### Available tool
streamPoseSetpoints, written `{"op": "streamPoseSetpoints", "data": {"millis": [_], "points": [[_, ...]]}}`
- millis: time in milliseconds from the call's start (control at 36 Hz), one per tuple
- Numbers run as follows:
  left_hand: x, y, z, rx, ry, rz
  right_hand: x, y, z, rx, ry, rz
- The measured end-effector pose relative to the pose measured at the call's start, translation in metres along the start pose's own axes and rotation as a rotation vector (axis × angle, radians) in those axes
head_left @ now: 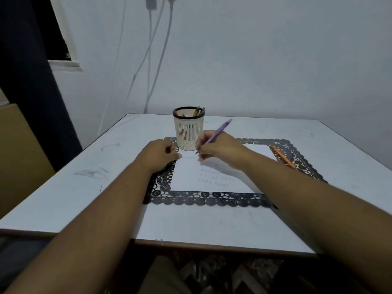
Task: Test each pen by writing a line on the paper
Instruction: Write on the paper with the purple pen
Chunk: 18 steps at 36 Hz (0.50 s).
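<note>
My right hand (220,148) grips the purple pen (213,136), tip down on the paper (212,177) near the top. My left hand (161,152), fingers curled, presses the paper's corner & holds nothing. I think I'm writing this pen's line. Next: put it by the orange pen (283,157), grab another from the cup (188,129).
</note>
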State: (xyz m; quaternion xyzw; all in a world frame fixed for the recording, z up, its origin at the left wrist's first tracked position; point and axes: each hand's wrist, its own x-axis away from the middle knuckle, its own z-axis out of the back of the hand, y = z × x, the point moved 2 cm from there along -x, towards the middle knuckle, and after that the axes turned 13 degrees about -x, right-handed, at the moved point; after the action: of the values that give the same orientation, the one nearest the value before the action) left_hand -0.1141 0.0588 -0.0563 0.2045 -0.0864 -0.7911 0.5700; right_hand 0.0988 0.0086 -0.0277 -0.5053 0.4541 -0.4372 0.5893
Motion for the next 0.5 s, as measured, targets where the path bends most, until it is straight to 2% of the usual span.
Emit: {"op": "streamPoseSetpoints", "data": {"millis": [111,222,361,500], "points": [[-0.002,-0.006,-0.005,0.015,0.003,0.035,-0.01,0.009,-0.019,-0.017,0.012,-0.012],[-0.006,-0.01,-0.007,0.028,0.016,0.063,-0.013,0.02,-0.032,-0.199,0.002,-0.043],[-0.012,-0.017,-0.01,0.173,-0.021,0.121,-0.016,0.022,-0.034,-0.167,0.031,0.001],[-0.016,-0.021,-0.014,0.216,-0.026,0.123,-0.018,0.024,-0.034,-0.164,0.03,0.003]]}}
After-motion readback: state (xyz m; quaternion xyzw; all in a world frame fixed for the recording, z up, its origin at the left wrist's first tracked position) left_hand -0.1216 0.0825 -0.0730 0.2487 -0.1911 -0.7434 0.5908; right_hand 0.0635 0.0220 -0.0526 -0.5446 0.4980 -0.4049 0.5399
